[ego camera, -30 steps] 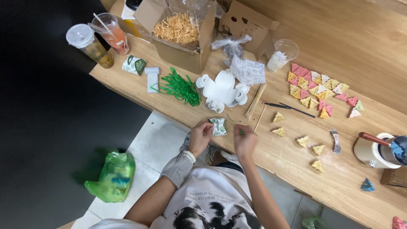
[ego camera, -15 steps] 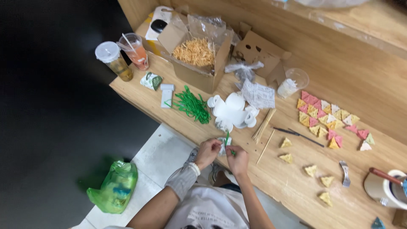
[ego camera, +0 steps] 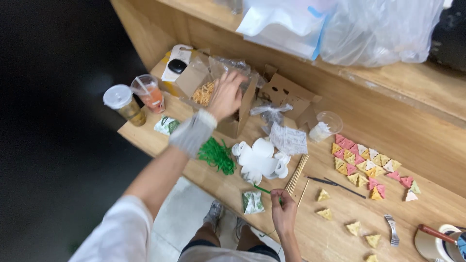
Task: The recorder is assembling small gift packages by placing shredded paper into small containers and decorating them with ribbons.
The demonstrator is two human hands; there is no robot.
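Straw, a thin green strip of it (ego camera: 264,190), is pinched between the fingertips of the right hand (ego camera: 284,212) and slants up and away from the fist toward the white paper pieces (ego camera: 259,160). It shows bright green, narrow and stiff, lying just above the wooden bench (ego camera: 335,233). A small green-and-white packet (ego camera: 252,201) lies just left of that strip, close to the bench edge. The bundle of pale wooden sticks (ego camera: 296,174) lies just right of the strip's far end. A heap of green strands (ego camera: 217,155) sits left of the white paper pieces. Beyond it the left hand (ego camera: 225,94) reaches into the open cardboard box (ego camera: 242,114), fingers loosely curled and spread over the yellow shreds (ego camera: 203,93); whether they grip any I cannot tell.
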